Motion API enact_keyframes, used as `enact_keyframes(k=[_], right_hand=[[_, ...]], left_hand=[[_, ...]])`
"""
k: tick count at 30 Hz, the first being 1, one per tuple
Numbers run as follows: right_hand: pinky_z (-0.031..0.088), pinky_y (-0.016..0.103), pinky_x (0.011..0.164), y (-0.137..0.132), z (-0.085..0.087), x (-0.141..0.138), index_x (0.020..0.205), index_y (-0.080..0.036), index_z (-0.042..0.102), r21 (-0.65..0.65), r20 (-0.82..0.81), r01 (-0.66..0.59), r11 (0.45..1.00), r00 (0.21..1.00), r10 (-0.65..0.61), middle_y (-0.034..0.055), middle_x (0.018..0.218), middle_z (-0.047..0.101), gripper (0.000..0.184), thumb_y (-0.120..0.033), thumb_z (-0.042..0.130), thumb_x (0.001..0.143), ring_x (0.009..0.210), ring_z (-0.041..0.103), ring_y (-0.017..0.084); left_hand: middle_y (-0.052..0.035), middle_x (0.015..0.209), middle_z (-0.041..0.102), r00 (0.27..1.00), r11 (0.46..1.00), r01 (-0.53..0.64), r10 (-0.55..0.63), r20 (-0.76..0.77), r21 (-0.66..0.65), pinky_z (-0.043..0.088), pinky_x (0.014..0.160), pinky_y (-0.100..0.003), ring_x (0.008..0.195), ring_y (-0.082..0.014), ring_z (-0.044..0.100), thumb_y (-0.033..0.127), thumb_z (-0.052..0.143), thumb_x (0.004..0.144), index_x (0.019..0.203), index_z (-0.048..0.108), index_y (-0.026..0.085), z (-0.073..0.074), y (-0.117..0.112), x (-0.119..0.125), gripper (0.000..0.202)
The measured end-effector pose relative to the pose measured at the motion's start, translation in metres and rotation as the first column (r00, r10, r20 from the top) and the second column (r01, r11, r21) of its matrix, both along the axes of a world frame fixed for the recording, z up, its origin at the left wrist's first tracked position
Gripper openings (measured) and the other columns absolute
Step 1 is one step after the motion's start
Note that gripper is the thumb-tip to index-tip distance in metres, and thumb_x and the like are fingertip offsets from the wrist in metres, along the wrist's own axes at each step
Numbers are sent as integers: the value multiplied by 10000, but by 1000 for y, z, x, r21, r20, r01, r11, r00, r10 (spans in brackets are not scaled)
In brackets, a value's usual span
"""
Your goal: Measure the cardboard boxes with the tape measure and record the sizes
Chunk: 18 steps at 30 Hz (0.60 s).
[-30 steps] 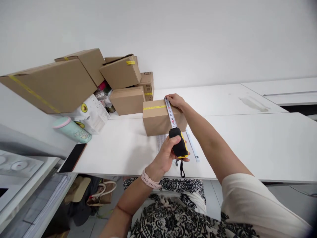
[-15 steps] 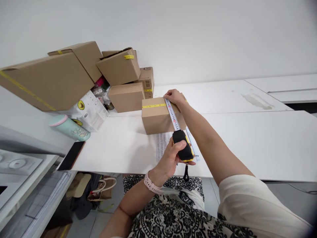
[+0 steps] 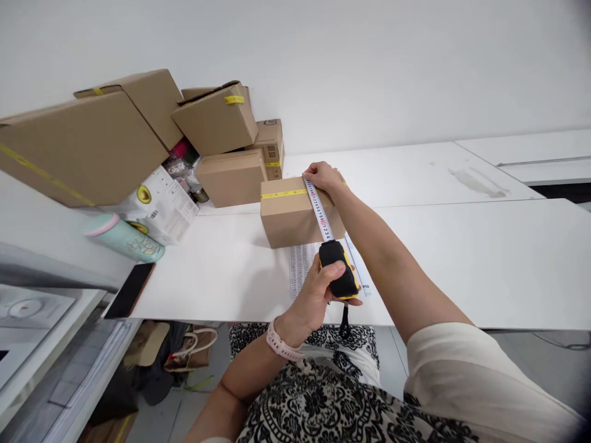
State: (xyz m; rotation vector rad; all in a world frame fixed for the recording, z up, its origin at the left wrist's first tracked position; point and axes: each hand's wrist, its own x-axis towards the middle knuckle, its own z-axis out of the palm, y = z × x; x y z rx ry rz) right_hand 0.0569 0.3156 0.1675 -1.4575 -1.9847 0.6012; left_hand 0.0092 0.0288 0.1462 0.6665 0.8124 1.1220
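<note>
A plain white wall rises behind a long white counter, seamed along its length and carrying a greyish smear toward the far right. A white shelf stands at the lower left, with a brown bag on the tiled floor beside it. The largest carton, striped with yellow tape, rests tilted above a white box printed with avocados. Right of it, a tilted carton gapes along its top, contents hidden, above a closed plain carton. Jars and clear packaging crowd the gap between. The taped brown box sits mid-counter, partly over a printed sheet. A mint bottle lies at left. The left hand's grip is closed around a black-and-yellow tape measure just before that box; the right hand pinches the blade's end at its far edge.
</note>
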Motion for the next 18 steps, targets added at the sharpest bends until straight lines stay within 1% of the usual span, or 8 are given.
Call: enact_keyframes(k=[3,6,8,11,14,15,16,18], right_hand=[[420,484,985,3,-3,4,866,-209,663,2,-113,-5,1000,994,5,70,915,717,177,-348,552,874,938,631,262],[475,405,905,1,-2,11,896,-163,662,33,-284,-47,998,957,54,98,959,711,245,-335,487,908,921,628,228],[483,388,896,-14,4,18,858,-153,666,93,-337,-75,993,936,102,108,950,711,287,-357,475,925,927,629,225],[463,415,960,-62,16,29,767,-187,675,221,-321,-138,965,925,206,90,900,712,365,-443,485,944,992,626,244],[438,448,1019,-124,18,45,678,-240,669,315,-289,-245,917,895,338,57,900,718,433,-520,482,951,1090,606,258],[447,454,1007,-142,13,52,655,-253,664,331,-312,-257,908,878,362,51,896,719,456,-530,465,959,1083,614,258],[458,451,988,-156,5,61,650,-258,657,342,-357,-222,913,868,345,47,906,721,468,-535,450,966,1070,623,255],[487,426,906,-175,-20,79,653,-256,622,297,-433,-58,953,881,189,50,898,723,467,-554,439,962,989,649,252]], left_hand=[[-104,1089,565,995,999,-45,47,-83,23,586,554,-327,792,-217,638,511,765,694,1325,451,208,-2,-3,-3,767],[-102,1167,537,983,997,-74,79,-169,35,573,531,-299,793,-201,637,447,799,694,1496,239,284,-7,-8,-9,992],[-116,1231,520,976,997,-63,72,-208,51,570,554,-293,852,-216,638,415,816,699,1547,107,327,-11,-11,-12,1109],[-117,1264,513,957,990,-76,106,-269,122,576,731,-328,1028,-257,604,359,855,674,1561,98,333,-13,-14,-15,1167],[-116,1301,505,926,971,-91,164,-339,222,527,915,-386,1158,-283,555,319,870,667,1560,134,328,-4,-12,-24,1158],[-120,1322,503,912,962,-92,185,-365,256,513,944,-405,1173,-289,552,319,866,674,1558,149,323,1,-9,-29,1138],[-125,1344,502,891,950,-98,216,-400,296,504,960,-421,1179,-296,555,322,863,678,1553,174,316,8,-5,-36,1114],[-131,1379,507,807,906,-108,320,-496,409,488,988,-450,1181,-312,563,336,866,667,1528,256,295,23,8,-53,1056]])
